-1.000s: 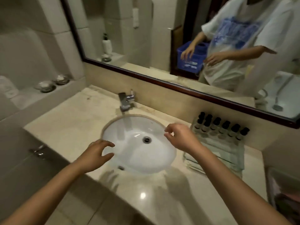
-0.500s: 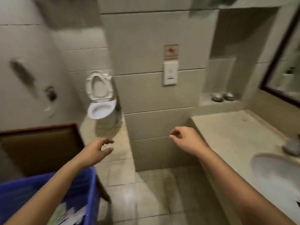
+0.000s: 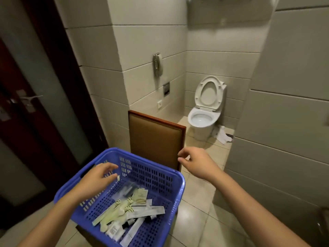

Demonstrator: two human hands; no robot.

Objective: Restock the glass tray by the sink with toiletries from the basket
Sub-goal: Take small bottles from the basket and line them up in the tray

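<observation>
Left hand (image 3: 99, 177) hovered loose and empty over the basket's (image 3: 151, 173) far left corner, closer than the slack, empty right hand (image 3: 197, 163) beyond its rim, the toiletries (image 3: 135, 207) heaped just nearside of those fingers.

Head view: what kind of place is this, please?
Probably a hotel bathroom: a toilet with its seat up, a wall phone on the tiled wall, and a blue basket of wrapped toiletries.
</observation>
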